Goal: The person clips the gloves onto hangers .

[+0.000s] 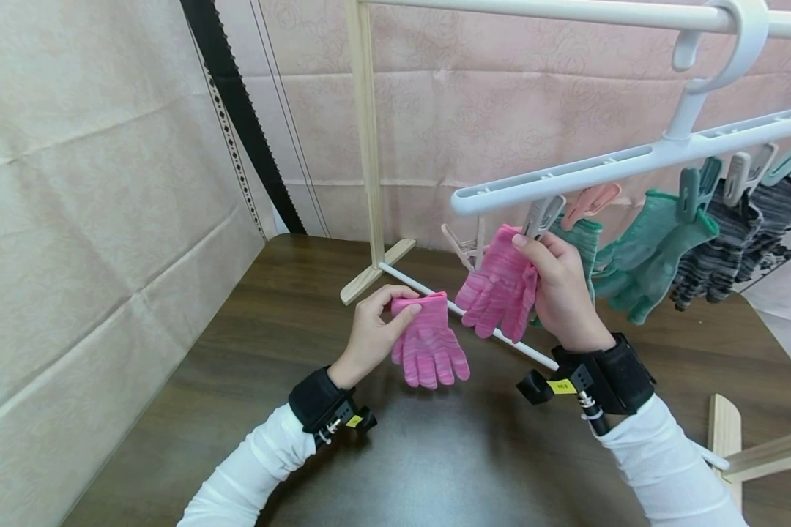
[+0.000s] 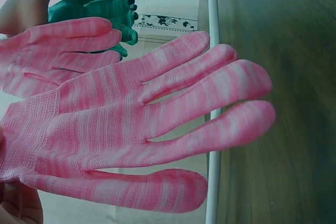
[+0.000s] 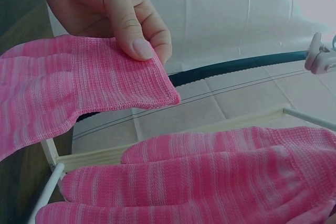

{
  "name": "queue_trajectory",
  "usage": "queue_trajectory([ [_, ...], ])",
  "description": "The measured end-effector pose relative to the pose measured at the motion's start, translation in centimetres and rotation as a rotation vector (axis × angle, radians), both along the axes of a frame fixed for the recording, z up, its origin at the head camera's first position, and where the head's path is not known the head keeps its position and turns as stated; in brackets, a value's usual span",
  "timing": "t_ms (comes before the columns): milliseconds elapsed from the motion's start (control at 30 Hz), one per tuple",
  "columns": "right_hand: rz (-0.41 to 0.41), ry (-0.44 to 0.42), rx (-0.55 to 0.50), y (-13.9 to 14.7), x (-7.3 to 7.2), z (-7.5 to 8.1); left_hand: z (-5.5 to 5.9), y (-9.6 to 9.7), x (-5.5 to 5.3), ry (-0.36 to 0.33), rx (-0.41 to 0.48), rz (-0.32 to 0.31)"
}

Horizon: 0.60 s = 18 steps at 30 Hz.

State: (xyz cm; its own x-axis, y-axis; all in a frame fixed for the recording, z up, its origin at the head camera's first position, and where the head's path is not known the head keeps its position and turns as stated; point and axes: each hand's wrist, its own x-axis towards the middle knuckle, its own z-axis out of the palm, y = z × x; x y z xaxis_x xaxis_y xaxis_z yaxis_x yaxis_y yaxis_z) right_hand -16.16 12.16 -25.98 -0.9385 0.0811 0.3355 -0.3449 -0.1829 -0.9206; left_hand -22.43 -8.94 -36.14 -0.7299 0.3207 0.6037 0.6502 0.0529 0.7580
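Observation:
In the head view my left hand (image 1: 372, 329) pinches a pink striped knit glove (image 1: 431, 348) by its cuff, thumb in front, and the glove's fingers hang down. My right hand (image 1: 563, 285) grips a second pink glove (image 1: 497, 282) near its cuff, right below a grey clothespin (image 1: 543, 214) on the hanger (image 1: 606, 170). The right thumb lies at the cuff's edge, and the other fingers are partly hidden behind the glove. Both pink gloves are close together; the left wrist view shows the first glove (image 2: 121, 124) spread flat.
Green gloves (image 1: 659, 249) and dark striped gloves (image 1: 715, 241) hang from clothespins at the right. A pink clothespin (image 1: 589, 205) and a pale one (image 1: 464, 245) hang near my right hand. The hanger's hook (image 1: 741, 44) sits over a white rail (image 1: 567, 9) of a wooden-legged stand (image 1: 367, 132).

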Motion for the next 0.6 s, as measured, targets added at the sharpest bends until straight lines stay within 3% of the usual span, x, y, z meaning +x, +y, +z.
queue_trajectory([
  [600, -0.006, 0.053, 0.030, -0.52, 0.23, 0.72, 0.01, -0.06, 0.19, -0.010, -0.006, -0.006],
])
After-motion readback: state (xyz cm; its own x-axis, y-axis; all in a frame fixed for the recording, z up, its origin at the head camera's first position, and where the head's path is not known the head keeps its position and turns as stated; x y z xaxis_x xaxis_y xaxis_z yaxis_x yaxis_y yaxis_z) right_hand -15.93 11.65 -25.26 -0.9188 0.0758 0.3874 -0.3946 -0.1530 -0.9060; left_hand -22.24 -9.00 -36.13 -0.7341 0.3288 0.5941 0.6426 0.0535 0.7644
